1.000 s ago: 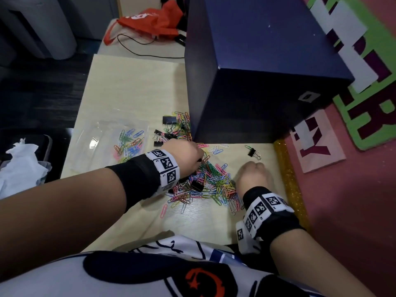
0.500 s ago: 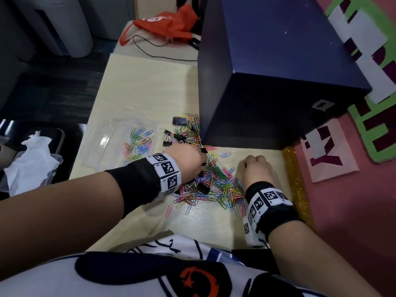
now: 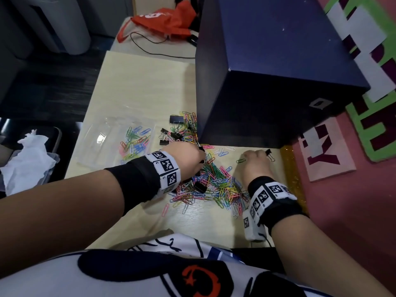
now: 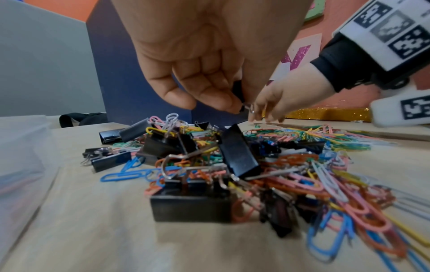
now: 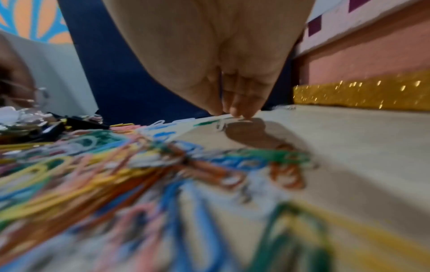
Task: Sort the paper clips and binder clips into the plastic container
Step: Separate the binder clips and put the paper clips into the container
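Note:
A heap of coloured paper clips (image 3: 216, 183) mixed with black binder clips (image 3: 171, 133) lies on the pale table (image 3: 150, 86). My left hand (image 3: 188, 156) hovers over the heap and pinches a small black binder clip (image 4: 238, 91) between thumb and fingers. My right hand (image 3: 256, 162) is right of the heap, its bunched fingertips (image 5: 237, 113) touching the table beside a green paper clip (image 3: 241, 161). Whether they pinch a clip is hidden. A lone small binder clip (image 3: 269, 153) lies just past that hand. The clear plastic container (image 3: 94, 144) sits to the left and holds paper clips (image 3: 135, 140).
A large dark blue box (image 3: 267, 71) stands on the table right behind the clips. A gold glitter strip (image 3: 291, 174) runs along the table's right edge by a pink wall. A red bag (image 3: 162, 18) and black cable lie far back. White tissue (image 3: 25, 159) sits left, off the table.
My right hand has slid forward across the table to the lone small binder clip. My left hand stays over the heap, and a black binder clip now shows at its fingertips.

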The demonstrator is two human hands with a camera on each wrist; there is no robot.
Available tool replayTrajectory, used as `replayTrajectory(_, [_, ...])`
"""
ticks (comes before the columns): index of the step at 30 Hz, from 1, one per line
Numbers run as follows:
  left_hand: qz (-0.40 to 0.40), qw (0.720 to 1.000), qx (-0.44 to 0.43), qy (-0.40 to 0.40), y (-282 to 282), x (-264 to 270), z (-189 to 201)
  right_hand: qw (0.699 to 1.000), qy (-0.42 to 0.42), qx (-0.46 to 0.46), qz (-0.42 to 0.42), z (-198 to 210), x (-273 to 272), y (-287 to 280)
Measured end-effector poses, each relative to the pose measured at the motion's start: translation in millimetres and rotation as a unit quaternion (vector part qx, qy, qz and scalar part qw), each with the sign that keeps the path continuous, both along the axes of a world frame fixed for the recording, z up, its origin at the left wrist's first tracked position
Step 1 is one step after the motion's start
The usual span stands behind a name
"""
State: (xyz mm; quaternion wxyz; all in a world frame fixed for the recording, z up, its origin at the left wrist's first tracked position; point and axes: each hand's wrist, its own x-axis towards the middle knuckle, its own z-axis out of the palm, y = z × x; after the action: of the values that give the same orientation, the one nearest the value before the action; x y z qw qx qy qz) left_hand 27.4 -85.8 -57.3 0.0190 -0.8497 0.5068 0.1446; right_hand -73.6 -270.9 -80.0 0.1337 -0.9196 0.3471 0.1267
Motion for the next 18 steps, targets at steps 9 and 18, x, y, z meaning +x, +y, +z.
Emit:
replayTrajectory(9, [0.046, 0.999, 0.006, 0.022, 2, 11, 1, 0.989, -0.064, 0.122, 0.059, -1, 17, 33])
replayTrajectory(18, [0.088, 0.988, -0.093, 0.092, -22, 8, 10, 0.991, -0.015, 0.086, 0.097, 0, -10, 36])
